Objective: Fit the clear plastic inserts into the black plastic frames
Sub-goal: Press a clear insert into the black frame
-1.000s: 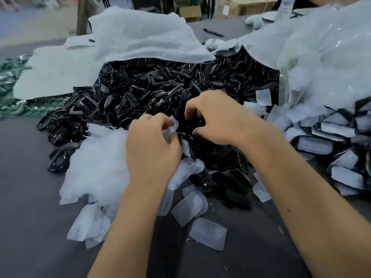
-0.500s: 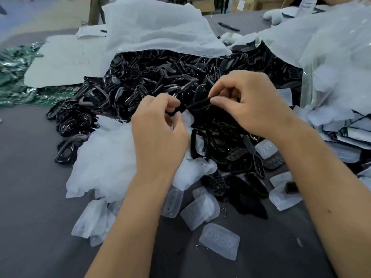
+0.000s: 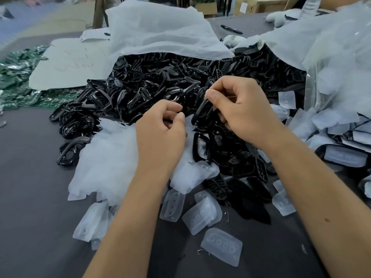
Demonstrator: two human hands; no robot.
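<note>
A big heap of black plastic frames (image 3: 152,85) spills from a white bag across the grey table (image 3: 30,177). My right hand (image 3: 241,109) pinches one black frame (image 3: 202,109) by its upper edge, held edge-on above the heap. My left hand (image 3: 160,133) is just left of it, fingers curled around a clear insert (image 3: 188,122), of which only a corner shows. Loose clear inserts (image 3: 221,246) lie on the table near my forearms, and a pile of them (image 3: 108,167) sits under my left wrist.
Frames with inserts fitted (image 3: 345,157) lie at the right edge. A clear bag of inserts (image 3: 337,63) stands at the right, a white bag (image 3: 160,33) behind the heap. Green circuit boards (image 3: 18,81) lie at far left. A black pen (image 3: 230,29) rests at the back.
My right hand has lifted a black frame out of the heap and turned it edge-on. My left hand stays close beside it with the clear insert. The camera has tilted slightly.
</note>
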